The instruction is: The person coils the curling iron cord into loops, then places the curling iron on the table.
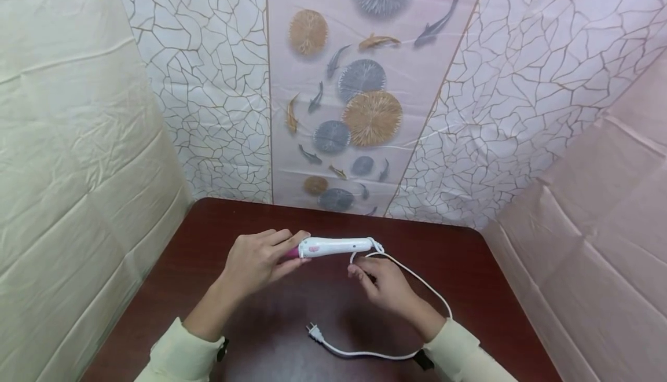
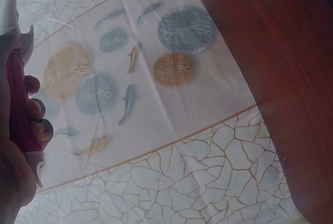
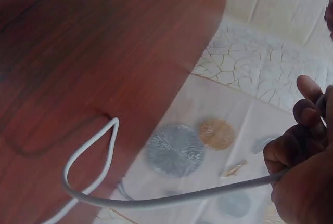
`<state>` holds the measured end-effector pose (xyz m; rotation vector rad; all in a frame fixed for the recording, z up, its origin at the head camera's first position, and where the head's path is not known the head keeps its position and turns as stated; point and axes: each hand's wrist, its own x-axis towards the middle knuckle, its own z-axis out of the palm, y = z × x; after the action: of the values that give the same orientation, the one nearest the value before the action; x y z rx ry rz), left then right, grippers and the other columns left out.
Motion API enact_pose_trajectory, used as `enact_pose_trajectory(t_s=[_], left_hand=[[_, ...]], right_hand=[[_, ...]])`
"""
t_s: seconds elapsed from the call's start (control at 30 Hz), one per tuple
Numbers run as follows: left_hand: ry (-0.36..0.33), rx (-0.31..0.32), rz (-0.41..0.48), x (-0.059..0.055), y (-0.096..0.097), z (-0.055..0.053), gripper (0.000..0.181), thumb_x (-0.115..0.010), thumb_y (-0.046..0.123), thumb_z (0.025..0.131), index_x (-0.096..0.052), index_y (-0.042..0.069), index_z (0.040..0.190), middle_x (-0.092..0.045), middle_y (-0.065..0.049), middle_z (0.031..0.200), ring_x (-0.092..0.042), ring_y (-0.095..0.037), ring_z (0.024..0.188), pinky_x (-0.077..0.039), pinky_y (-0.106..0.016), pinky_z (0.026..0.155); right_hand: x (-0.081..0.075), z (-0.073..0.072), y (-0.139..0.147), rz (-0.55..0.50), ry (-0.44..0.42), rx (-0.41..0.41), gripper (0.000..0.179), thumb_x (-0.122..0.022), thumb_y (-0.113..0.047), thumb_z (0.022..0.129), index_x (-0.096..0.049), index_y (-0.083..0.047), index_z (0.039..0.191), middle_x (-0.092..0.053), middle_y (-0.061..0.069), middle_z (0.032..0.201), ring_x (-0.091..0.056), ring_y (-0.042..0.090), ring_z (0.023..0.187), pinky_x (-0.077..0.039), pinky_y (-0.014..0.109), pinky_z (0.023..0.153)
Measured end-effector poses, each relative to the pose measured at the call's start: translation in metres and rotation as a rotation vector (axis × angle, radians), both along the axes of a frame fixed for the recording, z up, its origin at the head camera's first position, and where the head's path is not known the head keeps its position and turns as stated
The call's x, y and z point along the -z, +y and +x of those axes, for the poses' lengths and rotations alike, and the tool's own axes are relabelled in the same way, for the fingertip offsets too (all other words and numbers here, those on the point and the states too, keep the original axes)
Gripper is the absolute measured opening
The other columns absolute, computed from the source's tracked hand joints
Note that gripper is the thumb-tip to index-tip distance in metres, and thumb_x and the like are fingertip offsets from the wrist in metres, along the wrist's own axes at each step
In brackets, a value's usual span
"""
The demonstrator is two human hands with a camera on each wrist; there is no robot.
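In the head view, my left hand (image 1: 259,259) grips the pink end of a white and pink hair iron (image 1: 336,246), which lies nearly level above the table. The left wrist view shows fingers curled round the pink section (image 2: 20,99), with the white handle beyond them. My right hand (image 1: 389,285) pinches the white cord (image 1: 424,285) just below the handle's cord end. A length of this cord (image 3: 156,202) runs out from the curled fingers in the right wrist view and bends into a loop. The two-prong plug (image 1: 315,332) lies between the forearms.
A dark red-brown table (image 1: 208,223) lies under both hands. Patterned cloth (image 1: 219,110) hangs behind it, and plain cloth walls (image 1: 78,197) stand on both sides. The cord trails past the right sleeve (image 1: 458,347) toward the plug.
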<state>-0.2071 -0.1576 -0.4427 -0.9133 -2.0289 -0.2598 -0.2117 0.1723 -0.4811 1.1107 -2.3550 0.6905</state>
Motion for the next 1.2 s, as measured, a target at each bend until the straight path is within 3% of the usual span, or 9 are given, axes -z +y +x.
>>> enact_pose_trajectory(t_s=[0.1,0.27,0.4,0.57,0.63,0.73,0.87,0.97,1.2], left_hand=[[-0.014,-0.013,-0.005,0.003,-0.001,-0.002,0.047,-0.087,0.051,0.090,-0.080,0.025,0.128,-0.071,0.010,0.091,-0.061,-0.008,0.064,-0.045,-0.026,0.047],[-0.025,-0.021,-0.007,0.007,-0.003,-0.005,0.046,-0.089,0.050,0.088,-0.079,0.026,0.126,-0.069,0.012,0.088,-0.060,-0.008,0.063,-0.043,-0.026,0.045],[-0.035,-0.034,-0.012,0.010,-0.005,-0.005,0.046,-0.088,0.051,0.088,-0.079,0.026,0.126,-0.067,0.012,0.087,-0.058,-0.007,0.062,-0.040,-0.026,0.044],[-0.044,-0.030,-0.014,0.011,-0.006,-0.005,0.046,-0.087,0.052,0.088,-0.080,0.027,0.126,-0.067,0.012,0.086,-0.057,-0.007,0.062,-0.040,-0.026,0.045],[-0.044,-0.024,-0.017,0.011,-0.006,-0.004,0.046,-0.087,0.053,0.088,-0.080,0.027,0.126,-0.067,0.012,0.086,-0.057,-0.007,0.062,-0.040,-0.026,0.045],[-0.048,-0.019,-0.024,0.010,-0.006,-0.004,0.047,-0.089,0.052,0.087,-0.079,0.028,0.126,-0.068,0.013,0.086,-0.056,-0.007,0.062,-0.040,-0.025,0.045],[-0.043,-0.006,-0.035,0.009,-0.005,0.000,0.049,-0.090,0.050,0.085,-0.079,0.028,0.127,-0.068,0.013,0.086,-0.056,-0.006,0.061,-0.038,-0.024,0.045],[-0.033,0.003,-0.038,0.010,-0.005,0.002,0.048,-0.090,0.050,0.085,-0.080,0.028,0.127,-0.067,0.013,0.086,-0.056,-0.006,0.062,-0.039,-0.024,0.045],[-0.009,0.031,-0.041,0.010,-0.003,0.007,0.046,-0.086,0.051,0.089,-0.080,0.027,0.128,-0.069,0.013,0.087,-0.060,-0.006,0.064,-0.041,-0.023,0.046]], right_hand=[[-0.005,0.008,0.002,0.083,0.138,0.006,0.014,-0.071,-0.017,0.105,-0.070,-0.022,0.092,-0.067,-0.011,0.077,-0.065,0.006,0.072,-0.053,0.027,0.066],[-0.018,0.022,0.007,0.213,0.246,0.004,0.016,-0.065,-0.025,0.108,-0.066,-0.022,0.093,-0.061,-0.011,0.080,-0.067,0.007,0.075,-0.054,0.028,0.063],[-0.035,0.029,0.011,0.287,0.316,-0.066,0.005,-0.066,-0.017,0.101,-0.069,-0.015,0.104,-0.061,-0.008,0.087,-0.065,0.010,0.080,-0.056,0.029,0.064],[-0.060,0.030,0.018,0.345,0.393,-0.130,0.025,-0.065,-0.007,0.089,-0.071,-0.008,0.112,-0.064,-0.003,0.095,-0.062,0.012,0.080,-0.055,0.027,0.063],[-0.069,0.028,0.022,0.351,0.424,-0.138,0.032,-0.062,-0.004,0.084,-0.072,-0.007,0.114,-0.066,-0.001,0.098,-0.063,0.013,0.081,-0.056,0.028,0.065],[-0.083,0.024,0.025,0.349,0.462,-0.141,0.033,-0.053,-0.001,0.089,-0.073,-0.005,0.114,-0.068,-0.001,0.099,-0.060,0.014,0.080,-0.054,0.028,0.065],[-0.097,0.017,0.028,0.306,0.489,-0.125,0.027,-0.047,-0.010,0.111,-0.073,-0.006,0.111,-0.066,-0.001,0.095,-0.056,0.015,0.076,-0.052,0.027,0.061],[-0.102,0.011,0.029,0.251,0.493,-0.100,0.030,-0.051,-0.024,0.117,-0.074,-0.006,0.107,-0.064,0.001,0.092,-0.057,0.015,0.074,-0.053,0.028,0.060],[-0.106,-0.003,0.033,0.163,0.439,-0.091,0.031,-0.051,-0.026,0.117,-0.075,-0.007,0.111,-0.061,0.002,0.093,-0.055,0.012,0.072,-0.052,0.030,0.061]])
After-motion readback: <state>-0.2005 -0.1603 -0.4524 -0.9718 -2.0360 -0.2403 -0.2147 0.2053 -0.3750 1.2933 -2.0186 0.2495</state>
